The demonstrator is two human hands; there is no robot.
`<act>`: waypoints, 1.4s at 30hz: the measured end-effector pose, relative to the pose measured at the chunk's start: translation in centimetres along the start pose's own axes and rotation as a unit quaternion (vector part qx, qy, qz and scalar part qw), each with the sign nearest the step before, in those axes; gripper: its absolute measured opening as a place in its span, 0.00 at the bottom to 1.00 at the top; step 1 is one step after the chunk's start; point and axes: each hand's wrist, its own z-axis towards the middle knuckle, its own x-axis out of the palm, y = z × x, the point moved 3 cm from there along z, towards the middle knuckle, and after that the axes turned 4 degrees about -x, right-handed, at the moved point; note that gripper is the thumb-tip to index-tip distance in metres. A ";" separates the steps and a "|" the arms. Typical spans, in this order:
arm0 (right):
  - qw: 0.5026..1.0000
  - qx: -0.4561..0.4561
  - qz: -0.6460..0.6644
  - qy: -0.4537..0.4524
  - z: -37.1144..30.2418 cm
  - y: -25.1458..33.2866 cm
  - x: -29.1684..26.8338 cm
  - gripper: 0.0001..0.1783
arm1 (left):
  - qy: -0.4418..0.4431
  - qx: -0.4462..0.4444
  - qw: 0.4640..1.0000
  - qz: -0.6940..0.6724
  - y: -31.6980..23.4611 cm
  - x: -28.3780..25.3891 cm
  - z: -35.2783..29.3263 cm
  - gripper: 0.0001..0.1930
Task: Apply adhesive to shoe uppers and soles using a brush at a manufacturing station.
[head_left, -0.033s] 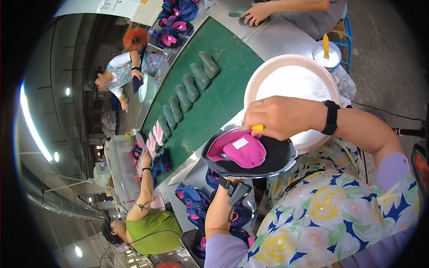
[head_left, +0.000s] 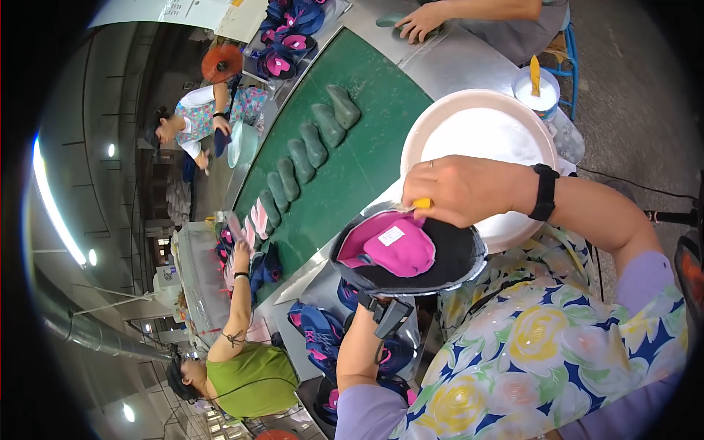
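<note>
A dark shoe upper (head_left: 469, 258) with a bright pink lining (head_left: 400, 249) and a small white label is tilted with its opening toward me. My left hand (head_left: 378, 296) supports it from underneath, its fingers hidden behind the upper; a black strap with a device circles that wrist. My right hand (head_left: 458, 192) is closed on a brush (head_left: 422, 203) with a yellow handle, at the upper's far rim. Directly behind that hand stands a pale pink basin (head_left: 415, 139) holding white liquid.
A green conveyor belt (head_left: 367, 176) carries a row of dark green foot-shaped lasts (head_left: 315, 150) and pink-white pieces (head_left: 258, 218). Blue-pink uppers (head_left: 317, 330) lie left of me. A white tub (head_left: 544, 103) with a yellow-handled brush stands right. Co-workers' hands (head_left: 419, 23) work around the belt.
My right hand and the brush have shifted very slightly away from me along the upper's rim. Across the belt, a co-worker's hand with a dark piece has moved a little left.
</note>
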 end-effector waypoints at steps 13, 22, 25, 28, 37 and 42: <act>0.972 0.236 -0.003 0.014 -5.0 -4.7 -1.0 0.11 | 0.003 -0.039 0.997 -0.060 -0.1 -4.5 0.8 0.25; 0.979 0.073 0.110 -0.155 -0.2 -0.4 -2.4 0.10 | 0.027 -0.067 0.992 -0.101 0.5 -3.0 3.2 0.24; 0.987 0.085 0.107 -0.081 0.0 -0.7 -1.8 0.10 | 0.047 -0.071 0.989 -0.120 0.6 -2.0 3.2 0.24; 0.981 0.153 0.112 0.039 -1.4 -0.5 -2.4 0.10 | 0.041 -0.080 0.988 -0.128 0.6 -3.7 2.3 0.24; 0.988 0.115 0.063 -0.081 -2.6 -0.1 -2.6 0.11 | 0.053 -0.103 0.979 -0.170 0.4 -3.8 2.0 0.23; 0.976 0.173 0.129 -0.037 -3.0 0.9 -2.5 0.10 | 0.013 -0.115 0.976 -0.184 1.7 -3.5 4.3 0.22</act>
